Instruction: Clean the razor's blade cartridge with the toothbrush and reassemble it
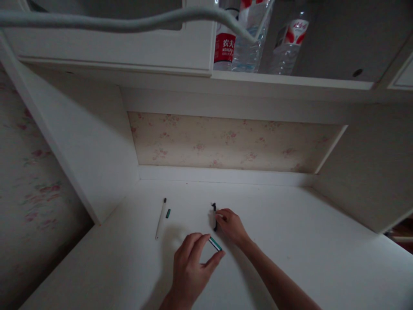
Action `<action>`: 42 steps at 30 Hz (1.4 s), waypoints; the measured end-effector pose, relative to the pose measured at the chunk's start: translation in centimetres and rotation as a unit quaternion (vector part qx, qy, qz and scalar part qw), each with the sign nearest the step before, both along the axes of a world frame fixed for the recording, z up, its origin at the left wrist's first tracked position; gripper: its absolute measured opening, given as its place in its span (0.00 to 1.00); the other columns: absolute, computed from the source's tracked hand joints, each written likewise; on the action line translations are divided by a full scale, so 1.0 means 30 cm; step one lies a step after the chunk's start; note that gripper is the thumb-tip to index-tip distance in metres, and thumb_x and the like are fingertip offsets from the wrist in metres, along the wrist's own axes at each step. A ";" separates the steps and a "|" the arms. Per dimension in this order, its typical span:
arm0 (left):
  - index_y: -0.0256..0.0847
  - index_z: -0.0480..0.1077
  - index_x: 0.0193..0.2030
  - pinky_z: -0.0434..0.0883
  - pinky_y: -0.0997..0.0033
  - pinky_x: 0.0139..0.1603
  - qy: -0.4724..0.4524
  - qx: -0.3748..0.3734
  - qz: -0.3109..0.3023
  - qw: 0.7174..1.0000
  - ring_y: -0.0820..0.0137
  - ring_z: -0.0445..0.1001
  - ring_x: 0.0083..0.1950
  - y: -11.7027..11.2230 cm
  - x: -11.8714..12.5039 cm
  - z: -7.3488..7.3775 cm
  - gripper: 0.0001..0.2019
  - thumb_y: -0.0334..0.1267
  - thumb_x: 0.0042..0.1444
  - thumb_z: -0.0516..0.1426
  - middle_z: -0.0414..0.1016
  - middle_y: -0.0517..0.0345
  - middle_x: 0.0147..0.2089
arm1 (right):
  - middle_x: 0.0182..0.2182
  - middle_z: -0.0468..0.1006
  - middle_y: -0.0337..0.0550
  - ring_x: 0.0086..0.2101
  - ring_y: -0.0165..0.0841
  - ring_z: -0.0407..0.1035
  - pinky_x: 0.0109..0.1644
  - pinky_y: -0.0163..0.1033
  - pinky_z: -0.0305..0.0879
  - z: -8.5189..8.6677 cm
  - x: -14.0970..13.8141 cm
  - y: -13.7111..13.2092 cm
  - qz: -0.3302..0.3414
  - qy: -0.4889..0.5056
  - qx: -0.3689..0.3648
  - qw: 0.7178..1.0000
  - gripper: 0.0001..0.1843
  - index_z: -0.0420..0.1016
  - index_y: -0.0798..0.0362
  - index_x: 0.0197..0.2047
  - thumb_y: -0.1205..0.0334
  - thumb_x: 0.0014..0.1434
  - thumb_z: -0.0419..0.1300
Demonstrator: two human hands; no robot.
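Between the thumb and fingertips of my left hand (pixel 190 262) is a small flat rectangular piece (pixel 215 243) with a green edge, a pale band and a dark edge. My right hand (pixel 230 224) is farther off, its fingers pinched at a slim black piece (pixel 214 218) on the white desk; its exact kind cannot be made out. To the left lies a thin white stick (pixel 160 220) with a black end. Close beside it rests a short green and black piece (pixel 168 213), similar in colour to the one in my left hand.
Behind the white desk (pixel 309 267) is a floral-papered back panel (pixel 226 140). Side panels (pixel 87 142) stand left and right. An overhead shelf (pixel 297 82) carries several plastic bottles (pixel 224 47), and a pale cable or bar (pixel 129 23) crosses in front.
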State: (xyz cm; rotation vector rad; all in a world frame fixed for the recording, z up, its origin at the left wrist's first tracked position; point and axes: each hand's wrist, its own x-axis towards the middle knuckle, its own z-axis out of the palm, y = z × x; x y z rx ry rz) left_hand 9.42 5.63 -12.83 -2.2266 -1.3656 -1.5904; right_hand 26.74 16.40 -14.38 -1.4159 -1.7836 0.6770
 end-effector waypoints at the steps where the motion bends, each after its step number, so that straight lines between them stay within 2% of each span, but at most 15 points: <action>1: 0.42 0.69 0.48 0.74 0.67 0.42 -0.001 -0.001 0.000 1.000 0.63 0.74 0.42 0.001 -0.002 0.000 0.17 0.44 0.54 0.63 0.73 0.50 0.40 | 0.39 0.77 0.47 0.38 0.40 0.71 0.45 0.40 0.65 -0.001 -0.002 -0.018 -0.009 0.024 -0.008 1.000 0.16 0.80 0.52 0.42 0.55 0.61 0.54; 3: 0.41 0.69 0.48 0.74 0.67 0.41 -0.003 0.002 -0.001 1.000 0.62 0.74 0.42 0.003 -0.005 -0.001 0.17 0.44 0.54 0.63 0.73 0.50 0.40 | 0.28 0.76 0.44 0.29 0.39 0.70 0.34 0.38 0.65 -0.002 -0.006 -0.065 -0.024 0.068 -0.029 0.997 0.21 0.79 0.54 0.42 0.49 0.63 0.51; 5: 0.41 0.69 0.48 0.74 0.67 0.41 0.000 0.007 -0.003 1.000 0.62 0.74 0.42 0.003 -0.006 -0.001 0.18 0.44 0.54 0.63 0.73 0.50 0.40 | 0.20 0.69 0.38 0.22 0.35 0.64 0.25 0.35 0.59 0.002 -0.007 -0.124 -0.023 0.151 -0.066 0.986 0.23 0.79 0.55 0.41 0.44 0.62 0.53; 8: 0.41 0.69 0.48 0.74 0.66 0.42 0.014 0.013 -0.005 1.000 0.62 0.74 0.42 0.001 -0.003 -0.004 0.18 0.45 0.54 0.63 0.73 0.50 0.40 | 0.22 0.66 0.35 0.20 0.29 0.55 0.23 0.32 0.49 0.027 -0.002 -0.210 0.031 0.312 -0.131 0.941 0.20 0.79 0.55 0.37 0.46 0.57 0.61; 10: 0.41 0.69 0.48 0.74 0.66 0.42 0.028 0.011 -0.010 1.000 0.62 0.74 0.42 -0.001 0.001 -0.004 0.18 0.46 0.54 0.63 0.74 0.50 0.40 | 0.25 0.66 0.36 0.21 0.28 0.53 0.24 0.32 0.46 0.055 0.004 -0.253 0.083 0.353 -0.150 0.920 0.17 0.79 0.55 0.35 0.48 0.56 0.63; 13: 0.41 0.69 0.47 0.74 0.67 0.41 0.045 0.009 -0.010 0.999 0.63 0.75 0.41 -0.002 0.005 0.000 0.17 0.47 0.55 0.62 0.74 0.51 0.39 | 0.24 0.64 0.36 0.22 0.28 0.51 0.25 0.34 0.44 0.092 0.007 -0.286 0.135 0.351 -0.150 0.914 0.16 0.78 0.55 0.29 0.50 0.56 0.64; 16: 0.41 0.70 0.46 0.74 0.68 0.40 0.057 0.017 -0.006 0.998 0.64 0.75 0.40 -0.002 0.008 0.003 0.16 0.48 0.56 0.60 0.74 0.51 0.39 | 0.24 0.61 0.35 0.22 0.28 0.50 0.26 0.35 0.43 0.108 0.007 -0.291 0.155 0.338 -0.150 0.916 0.17 0.77 0.55 0.25 0.51 0.56 0.65; 25: 0.42 0.69 0.47 0.74 0.67 0.41 0.089 0.007 -0.010 0.996 0.63 0.75 0.41 0.004 0.013 -0.021 0.17 0.47 0.55 0.61 0.74 0.51 0.40 | 0.25 0.63 0.36 0.24 0.29 0.52 0.27 0.35 0.44 0.114 0.015 -0.293 0.166 0.329 -0.136 0.920 0.10 0.77 0.54 0.25 0.59 0.54 0.63; 31: 0.42 0.66 0.53 0.75 0.66 0.43 0.094 -0.039 -0.051 0.994 0.63 0.74 0.45 0.006 0.011 -0.022 0.21 0.51 0.58 0.57 0.72 0.49 0.45 | 0.25 0.62 0.35 0.23 0.28 0.51 0.26 0.35 0.43 0.107 0.022 -0.291 0.170 0.336 -0.158 0.913 0.09 0.75 0.55 0.23 0.64 0.53 0.61; 36: 0.44 0.66 0.55 0.74 0.68 0.41 0.106 -0.083 -0.121 0.983 0.67 0.74 0.42 0.016 0.002 -0.024 0.14 0.43 0.64 0.52 0.71 0.52 0.44 | 0.23 0.60 0.34 0.23 0.28 0.50 0.26 0.35 0.42 0.090 0.028 -0.289 0.174 0.363 -0.182 0.897 0.08 0.74 0.55 0.24 0.64 0.53 0.60; 42: 0.43 0.68 0.52 0.72 0.71 0.40 0.077 -0.098 -0.157 0.980 0.68 0.73 0.41 0.023 -0.002 -0.038 0.11 0.34 0.65 0.51 0.71 0.53 0.42 | 0.20 0.58 0.33 0.22 0.27 0.48 0.25 0.36 0.39 0.074 0.032 -0.278 0.163 0.362 -0.214 0.893 0.08 0.70 0.56 0.22 0.63 0.50 0.61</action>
